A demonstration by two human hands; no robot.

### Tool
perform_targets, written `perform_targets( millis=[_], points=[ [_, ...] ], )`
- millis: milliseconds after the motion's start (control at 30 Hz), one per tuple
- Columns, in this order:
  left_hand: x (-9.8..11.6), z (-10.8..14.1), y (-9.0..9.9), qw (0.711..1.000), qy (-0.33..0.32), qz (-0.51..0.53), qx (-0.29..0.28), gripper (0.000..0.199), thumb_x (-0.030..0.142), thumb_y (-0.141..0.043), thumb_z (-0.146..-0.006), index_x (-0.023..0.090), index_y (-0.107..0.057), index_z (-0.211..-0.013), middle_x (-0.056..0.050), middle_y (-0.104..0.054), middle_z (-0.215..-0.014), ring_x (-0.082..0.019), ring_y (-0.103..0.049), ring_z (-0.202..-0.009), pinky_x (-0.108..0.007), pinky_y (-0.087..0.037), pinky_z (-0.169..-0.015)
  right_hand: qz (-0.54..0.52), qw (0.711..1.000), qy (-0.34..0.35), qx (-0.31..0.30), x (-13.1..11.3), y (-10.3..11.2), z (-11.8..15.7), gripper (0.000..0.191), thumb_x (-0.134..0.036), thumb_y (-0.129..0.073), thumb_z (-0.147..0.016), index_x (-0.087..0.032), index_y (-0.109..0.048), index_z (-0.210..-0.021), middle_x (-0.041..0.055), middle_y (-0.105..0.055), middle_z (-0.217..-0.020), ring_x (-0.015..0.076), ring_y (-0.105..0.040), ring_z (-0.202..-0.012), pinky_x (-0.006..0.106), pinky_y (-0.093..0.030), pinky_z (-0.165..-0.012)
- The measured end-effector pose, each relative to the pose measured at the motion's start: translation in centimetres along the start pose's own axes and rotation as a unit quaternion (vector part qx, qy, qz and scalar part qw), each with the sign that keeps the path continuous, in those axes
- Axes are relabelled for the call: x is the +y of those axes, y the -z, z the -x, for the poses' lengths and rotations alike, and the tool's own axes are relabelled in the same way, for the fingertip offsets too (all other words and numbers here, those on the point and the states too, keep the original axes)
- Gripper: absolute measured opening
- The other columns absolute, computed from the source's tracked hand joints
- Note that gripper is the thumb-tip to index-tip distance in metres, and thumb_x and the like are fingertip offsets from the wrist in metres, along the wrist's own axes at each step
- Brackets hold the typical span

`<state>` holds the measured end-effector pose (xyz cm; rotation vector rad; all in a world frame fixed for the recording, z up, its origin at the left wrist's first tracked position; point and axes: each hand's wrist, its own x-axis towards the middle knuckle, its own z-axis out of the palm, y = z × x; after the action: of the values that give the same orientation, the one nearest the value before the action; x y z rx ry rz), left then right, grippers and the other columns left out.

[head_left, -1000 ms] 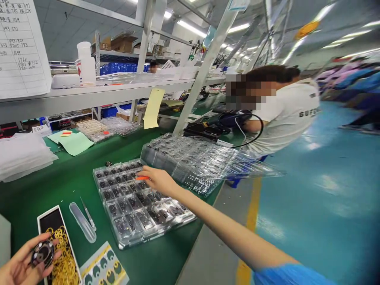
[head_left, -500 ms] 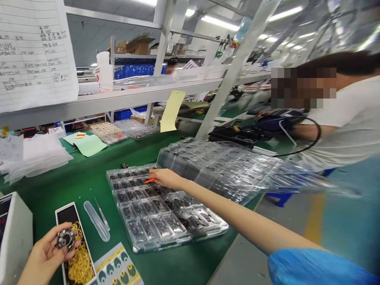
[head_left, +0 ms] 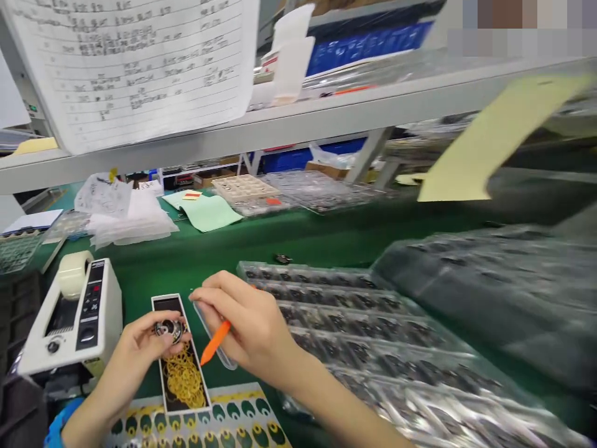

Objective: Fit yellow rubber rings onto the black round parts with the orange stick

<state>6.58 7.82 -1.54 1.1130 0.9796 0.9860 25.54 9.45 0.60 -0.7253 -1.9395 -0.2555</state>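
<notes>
My left hand (head_left: 148,339) holds a small round black and silver part (head_left: 168,331) between thumb and fingers, above a white box (head_left: 163,386) of yellow rings (head_left: 185,378). To its right, my right hand (head_left: 247,320) is closed around an orange pointed tool (head_left: 216,342), its tip aimed down and left. Beneath that hand a clear plastic case (head_left: 226,358) is partly covered. A sheet of yellow and green stickers (head_left: 242,418) lies at the front. The clear compartment tray (head_left: 326,311) with dark parts is on the right.
A tape dispenser (head_left: 88,323) stands at the left. Behind are thin white sheets (head_left: 135,218), green paper (head_left: 212,211) and a beige tray (head_left: 242,186). Stacked clear trays (head_left: 504,292) fill the right. Handwritten paper (head_left: 153,68) and a yellow note (head_left: 499,143) hang from the shelf.
The view has swung left. My right hand has come away from the compartment tray toward my left hand, still with the orange tool. My left hand still holds the round part, now tilted flatter.
</notes>
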Motion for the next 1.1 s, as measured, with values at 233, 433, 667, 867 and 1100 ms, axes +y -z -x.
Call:
perform_targets(
  millis=[233, 433, 667, 867, 1100],
  points=[
    [-0.6, -0.3, 1.9, 0.997, -0.064, 0.041, -0.012, 0.051, 0.033, -0.064, -0.089, 0.024, -0.048, -0.136, -0.01, -0.065, -0.124, -0.025, -0.066, -0.108, -0.039, -0.053, -0.097, -0.248, 0.938, -0.232, -0.068, -0.3, -1.0, -0.7, 0.023, -0.02, -0.049, -0.092, -0.02, -0.068, -0.079, 0.0041, -0.055, -0.076, 0.0153, -0.056, -0.067, 0.026, -0.045, -0.056],
    [-1.2, 0.0, 1.7, 0.993, -0.104, 0.047, -0.025, 0.044, 0.029, -0.064, -0.091, 0.026, -0.054, -0.133, -0.008, -0.063, -0.128, -0.024, -0.059, -0.12, -0.036, -0.053, -0.1, -0.342, 0.859, -0.369, -0.1, 0.2, -1.7, 0.0, 0.02, -0.032, -0.063, -0.079, -0.02, -0.067, -0.064, 0.0019, -0.051, -0.076, 0.012, -0.045, -0.059, 0.028, -0.034, -0.054],
    [-0.7, 0.3, 0.9, 0.992, -0.117, 0.023, -0.042, 0.036, 0.023, -0.062, -0.093, 0.029, -0.059, -0.128, -0.004, -0.064, -0.129, -0.019, -0.061, -0.118, -0.026, -0.054, -0.097, -0.383, 0.834, -0.382, -0.111, 0.3, -3.0, 0.6, 0.016, -0.03, -0.064, -0.074, -0.019, -0.063, -0.061, 0.0027, -0.055, -0.081, 0.0144, -0.05, -0.067, 0.03, -0.037, -0.061],
    [-0.2, 0.8, 0.4, 0.993, -0.113, -0.002, -0.042, 0.037, 0.022, -0.061, -0.093, 0.029, -0.057, -0.13, -0.005, -0.06, -0.134, -0.021, -0.06, -0.119, -0.032, -0.054, -0.1, -0.384, 0.832, -0.386, -0.105, -0.3, -3.2, 0.4, 0.018, -0.03, -0.064, -0.075, -0.019, -0.064, -0.061, 0.0012, -0.055, -0.077, 0.0123, -0.047, -0.063, 0.027, -0.037, -0.058],
    [-0.6, 0.6, 0.0, 0.992, -0.124, 0.001, -0.018, 0.037, 0.026, -0.064, -0.09, 0.024, -0.058, -0.127, -0.009, -0.064, -0.128, -0.023, -0.061, -0.118, -0.03, -0.055, -0.096, -0.323, 0.862, -0.387, -0.061, -1.4, -3.3, 0.2, 0.018, -0.019, -0.059, -0.075, -0.018, -0.06, -0.057, 0.0016, -0.056, -0.075, 0.0107, -0.043, -0.058, 0.025, -0.036, -0.053]
  ],
)
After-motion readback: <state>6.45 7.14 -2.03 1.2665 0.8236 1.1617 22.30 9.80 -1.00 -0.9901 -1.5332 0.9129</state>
